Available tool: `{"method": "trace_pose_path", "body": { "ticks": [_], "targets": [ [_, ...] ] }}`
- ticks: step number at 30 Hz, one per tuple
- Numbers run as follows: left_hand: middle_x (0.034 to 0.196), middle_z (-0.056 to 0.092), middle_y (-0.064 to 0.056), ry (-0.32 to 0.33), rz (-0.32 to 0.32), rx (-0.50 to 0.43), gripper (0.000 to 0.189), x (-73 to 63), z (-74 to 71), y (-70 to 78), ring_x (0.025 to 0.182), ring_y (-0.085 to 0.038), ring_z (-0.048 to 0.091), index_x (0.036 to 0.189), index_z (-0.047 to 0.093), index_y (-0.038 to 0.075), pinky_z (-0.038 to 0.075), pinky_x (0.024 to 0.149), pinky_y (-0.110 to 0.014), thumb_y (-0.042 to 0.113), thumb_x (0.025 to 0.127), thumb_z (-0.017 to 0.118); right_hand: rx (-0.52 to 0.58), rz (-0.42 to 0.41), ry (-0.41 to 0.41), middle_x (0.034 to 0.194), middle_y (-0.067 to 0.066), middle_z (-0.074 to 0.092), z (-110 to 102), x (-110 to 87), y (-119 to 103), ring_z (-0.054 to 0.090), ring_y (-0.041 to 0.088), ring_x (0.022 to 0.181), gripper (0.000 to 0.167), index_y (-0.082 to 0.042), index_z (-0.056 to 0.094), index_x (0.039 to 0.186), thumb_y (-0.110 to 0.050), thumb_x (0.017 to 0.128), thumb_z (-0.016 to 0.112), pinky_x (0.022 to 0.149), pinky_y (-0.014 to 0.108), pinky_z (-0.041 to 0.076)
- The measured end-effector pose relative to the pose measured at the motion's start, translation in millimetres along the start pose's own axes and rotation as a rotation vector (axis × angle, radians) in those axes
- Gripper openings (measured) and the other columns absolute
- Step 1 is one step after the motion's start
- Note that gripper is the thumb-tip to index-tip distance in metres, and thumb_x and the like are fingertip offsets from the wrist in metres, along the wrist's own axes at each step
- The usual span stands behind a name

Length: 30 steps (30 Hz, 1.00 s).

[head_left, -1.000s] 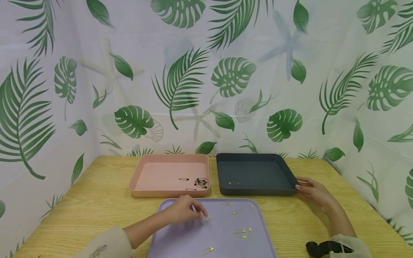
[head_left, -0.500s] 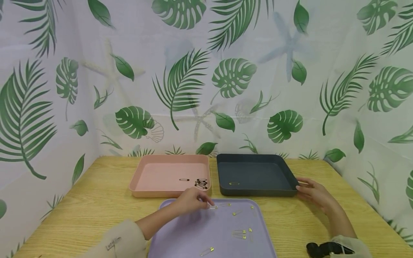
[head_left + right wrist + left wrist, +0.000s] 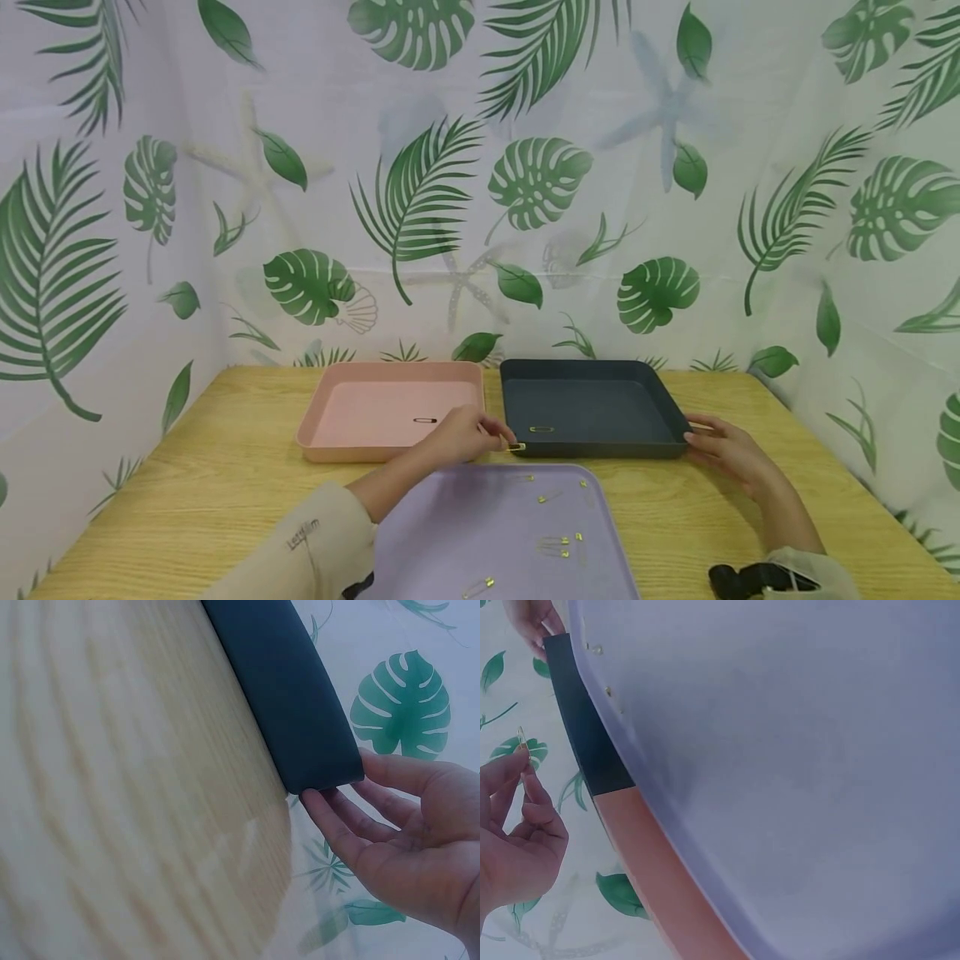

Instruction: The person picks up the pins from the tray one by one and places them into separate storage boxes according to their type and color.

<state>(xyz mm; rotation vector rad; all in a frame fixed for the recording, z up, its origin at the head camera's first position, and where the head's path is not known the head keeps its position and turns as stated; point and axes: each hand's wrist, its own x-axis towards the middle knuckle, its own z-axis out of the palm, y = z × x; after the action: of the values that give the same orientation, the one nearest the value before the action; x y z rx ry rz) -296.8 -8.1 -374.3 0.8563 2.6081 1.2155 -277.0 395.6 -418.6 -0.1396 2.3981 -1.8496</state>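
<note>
Head view: look past the lilac tray point(image 3: 502, 517) to the dark tray point(image 3: 592, 408) and the pink tray point(image 3: 375, 400), side by side behind. Find the right hand point(image 3: 731, 454) touching the dark tray's near right corner with outstretched fingers (a fair brace, most likely). Find the left hand point(image 3: 463, 435), well apart, pinching a gold safety pin point(image 3: 517, 447) by that tray's near left corner. Judging by so thin a thing: best pinch lightly, clear the rim, loosen only once low.

I'm getting even, soft light on head cam, but wrist feeds look bluish and hazy, grain smeared on the table point(image 3: 112, 825).
</note>
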Motion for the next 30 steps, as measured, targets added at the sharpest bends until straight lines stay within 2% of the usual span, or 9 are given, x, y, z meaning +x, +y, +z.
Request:
{"method": "trace_pose_path", "body": {
  "ticks": [2,7,9,15,19,25,30],
  "targets": [
    [0.079,0.064,0.007,-0.002,-0.025,-0.018,0.013,5.5,-1.0,4.1,0.069,-0.011,0.049,0.087,0.074,0.009,0.038,0.055,-0.023,0.005,0.083,0.063,-0.001,-0.001,0.002,0.134,0.04,0.022,-0.3,0.0,0.4,0.054,0.003,0.095,0.061,0.014,0.015,0.139,-0.014,0.096,0.049,0.089,0.036,0.045],
    [0.079,0.064,0.007,-0.002,-0.025,-0.04,0.01,19.8,1.2,7.8,0.077,-0.011,0.054,0.089,0.073,0.009,0.044,0.065,-0.025,0.006,0.084,0.064,-0.008,0.003,0.002,0.134,0.04,0.022,-1.2,-1.1,1.0,0.054,0.002,0.095,0.062,0.014,0.015,0.139,-0.015,0.096,0.049,0.088,0.036,0.045],
    [0.08,0.064,0.006,0.0,-0.018,-0.033,0.011,26.3,3.1,7.3,0.077,-0.01,0.055,0.09,0.073,0.008,0.045,0.066,-0.025,0.005,0.085,0.063,-0.005,0.002,0.001,0.134,0.04,0.022,-1.4,-1.6,1.1,0.054,0.002,0.095,0.061,0.014,0.015,0.139,-0.014,0.096,0.049,0.089,0.036,0.045],
    [0.081,0.066,0.004,0.02,-0.052,0.014,0.012,44.9,7.1,9.8,0.076,-0.01,0.055,0.09,0.073,0.01,0.044,0.062,-0.023,0.006,0.085,0.063,0.002,-0.003,-0.001,0.134,0.039,0.023,-2.1,-3.1,0.4,0.054,0.002,0.095,0.061,0.014,0.015,0.139,-0.014,0.096,0.049,0.089,0.036,0.044],
    [0.082,0.067,0.003,0.032,-0.051,-0.001,0.013,55.2,10.0,10.8,0.077,-0.01,0.057,0.09,0.073,0.009,0.046,0.066,-0.023,0.005,0.085,0.062,0.0,-0.009,-0.001,0.134,0.039,0.024,-2.2,-3.4,-0.8,0.054,0.003,0.096,0.061,0.014,0.015,0.139,-0.014,0.096,0.049,0.089,0.036,0.044],
    [0.081,0.068,0.0,0.06,-0.034,-0.007,0.012,64.6,15.6,6.1,0.076,-0.011,0.06,0.089,0.073,0.007,0.047,0.067,-0.022,0.003,0.084,0.063,0.005,-0.012,0.0,0.131,0.036,0.031,-1.3,-2.1,-2.4,0.055,0.006,0.096,0.061,0.014,0.016,0.139,-0.013,0.096,0.05,0.089,0.036,0.044],
    [0.084,0.067,-0.001,0.082,-0.07,-0.007,0.011,69.6,20.0,1.3,0.08,-0.014,0.06,0.088,0.073,0.006,0.048,0.07,-0.024,0.003,0.084,0.063,0.007,-0.013,0.003,0.132,0.037,0.028,-0.3,-1.9,-2.2,0.055,0.005,0.097,0.06,0.014,0.016,0.139,-0.013,0.096,0.049,0.089,0.036,0.044]
  ]
}}
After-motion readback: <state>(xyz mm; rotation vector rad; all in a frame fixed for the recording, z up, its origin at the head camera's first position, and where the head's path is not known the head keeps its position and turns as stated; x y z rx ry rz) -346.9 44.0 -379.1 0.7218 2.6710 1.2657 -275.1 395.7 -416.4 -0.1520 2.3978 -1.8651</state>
